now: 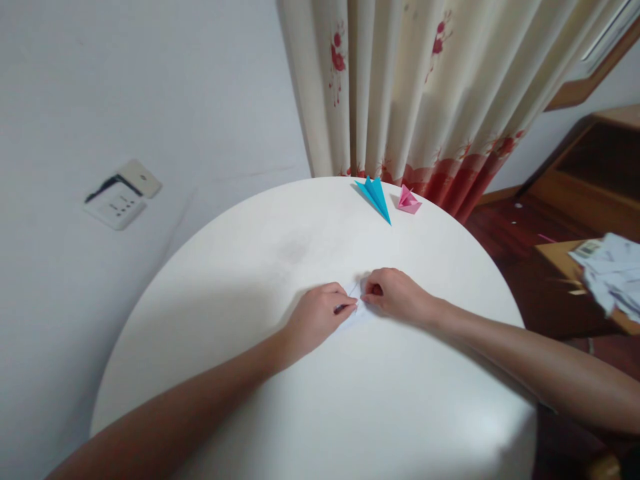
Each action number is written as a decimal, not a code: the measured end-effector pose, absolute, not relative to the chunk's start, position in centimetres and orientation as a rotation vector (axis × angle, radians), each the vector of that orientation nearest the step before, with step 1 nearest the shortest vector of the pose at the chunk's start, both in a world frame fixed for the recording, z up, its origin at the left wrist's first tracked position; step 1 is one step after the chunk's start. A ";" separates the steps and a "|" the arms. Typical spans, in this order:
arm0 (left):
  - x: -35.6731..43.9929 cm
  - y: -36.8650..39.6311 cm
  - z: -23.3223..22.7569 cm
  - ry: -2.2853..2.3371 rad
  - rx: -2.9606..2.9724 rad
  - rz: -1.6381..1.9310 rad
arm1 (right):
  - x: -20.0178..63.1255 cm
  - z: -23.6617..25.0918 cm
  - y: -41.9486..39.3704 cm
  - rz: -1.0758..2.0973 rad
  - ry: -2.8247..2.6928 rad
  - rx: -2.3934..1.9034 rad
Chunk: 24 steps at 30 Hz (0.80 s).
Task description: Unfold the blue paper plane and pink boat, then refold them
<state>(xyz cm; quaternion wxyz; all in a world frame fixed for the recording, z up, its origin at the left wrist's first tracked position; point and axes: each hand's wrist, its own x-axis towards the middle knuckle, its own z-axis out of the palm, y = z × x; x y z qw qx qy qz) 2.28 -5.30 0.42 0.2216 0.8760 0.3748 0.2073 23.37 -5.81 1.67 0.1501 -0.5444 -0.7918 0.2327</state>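
Note:
My left hand [320, 315] and my right hand [393, 293] meet at the middle of a round white table [240, 280]. Both pinch a small white paper [354, 293] that lies between the fingertips, mostly hidden by the fingers and hard to tell from the tabletop. At the table's far edge lie a blue folded paper plane [376, 197] and, just right of it, a small pink folded paper figure [408, 201]. Neither hand touches those two.
A cream curtain with red flowers [415, 87] hangs behind the table. A white wall with a socket plate [120, 197] is on the left. Wooden furniture [590, 173] and a heap of papers [613, 270] stand at the right.

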 end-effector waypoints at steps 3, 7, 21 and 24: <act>2.1 -5.2 0.4 1.037 2.421 0.564 | 23.4 2.0 -5.8 0.606 -2.298 -1.548; 1.6 -5.3 0.2 1.038 2.522 0.517 | 23.5 2.0 -5.8 0.471 -2.341 -1.547; 0.8 -4.4 0.3 0.792 2.641 0.454 | 24.0 2.0 -5.7 0.611 -2.320 -1.506; 1.0 -4.4 0.2 0.824 2.568 0.466 | 23.9 1.9 -5.8 0.659 -2.314 -1.454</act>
